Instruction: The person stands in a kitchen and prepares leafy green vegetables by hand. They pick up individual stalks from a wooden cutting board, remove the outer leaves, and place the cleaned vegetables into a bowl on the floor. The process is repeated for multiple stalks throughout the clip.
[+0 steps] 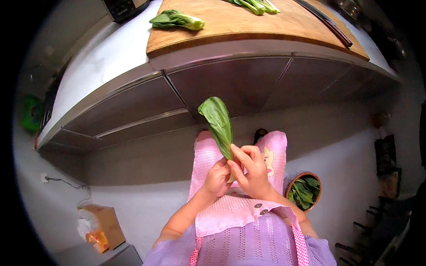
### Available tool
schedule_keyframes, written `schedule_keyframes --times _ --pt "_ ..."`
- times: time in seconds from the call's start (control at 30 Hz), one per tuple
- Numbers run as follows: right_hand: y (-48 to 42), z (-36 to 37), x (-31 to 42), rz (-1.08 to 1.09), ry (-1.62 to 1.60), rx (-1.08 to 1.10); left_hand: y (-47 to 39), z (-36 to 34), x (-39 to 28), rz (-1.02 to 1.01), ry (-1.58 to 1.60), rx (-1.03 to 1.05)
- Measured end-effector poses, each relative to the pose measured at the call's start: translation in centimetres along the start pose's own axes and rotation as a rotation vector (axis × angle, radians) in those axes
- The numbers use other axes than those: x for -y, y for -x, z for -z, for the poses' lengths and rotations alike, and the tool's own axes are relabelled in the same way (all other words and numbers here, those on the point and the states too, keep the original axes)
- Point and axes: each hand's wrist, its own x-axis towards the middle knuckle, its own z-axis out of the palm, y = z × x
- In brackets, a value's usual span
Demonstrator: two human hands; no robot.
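Observation:
A single green bok choy leaf (218,123) points up and away from me, its blade slightly curled at the tip. My left hand (217,179) is closed around its stalk low down, above my lap. The thumb and forefinger of my right hand (251,171) pinch the leaf where the blade meets the stalk. Most of the stalk is hidden by my fingers. Ahead, a wooden cutting board (229,23) bears a small head of bok choy (178,20) near its left edge. More bok choy (258,6) lies at the far edge, partly cut off by the picture.
A knife (327,25) with a dark handle lies on the board's right side. The board rests on a white counter (109,46) above dark cabinets (226,79). Beside my right leg stands a brown-rimmed bin (320,186) holding loose leaves (303,194). A cardboard box (105,221) sits behind left.

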Motion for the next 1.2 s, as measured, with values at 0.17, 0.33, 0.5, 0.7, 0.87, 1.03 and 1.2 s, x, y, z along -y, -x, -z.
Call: schedule_keyframes --times 0.17,0.33,0.5,0.7,0.87,1.03,1.2 --pt "0.1 -0.2 0.5 0.157 0.035 0.011 0.0 3.1 0.3 0.060 0.123 0.256" --pt "0.4 -0.3 0.5 0.195 0.046 0.013 0.8 1.2 0.2 0.052 0.034 0.019" --pt "0.3 -0.2 0.6 0.142 0.046 -0.021 0.6 2.1 0.2 0.053 -0.048 0.059" --pt "0.5 -0.3 -1.1 -0.271 -0.137 0.022 -0.3 1.5 0.6 -0.131 -0.760 -0.025" --pt "0.8 -0.1 -2.3 -0.304 -0.235 0.089 -0.1 -0.5 0.8 -0.319 -0.951 -0.131" --pt "1.1 -0.3 -2.9 -0.387 -0.411 0.031 -0.3 -0.1 1.1 -0.269 -0.845 -0.079" --pt "1.1 0.3 -3.7 -0.430 -0.425 0.068 -0.3 -1.0 0.3 -0.107 -0.805 -0.048"
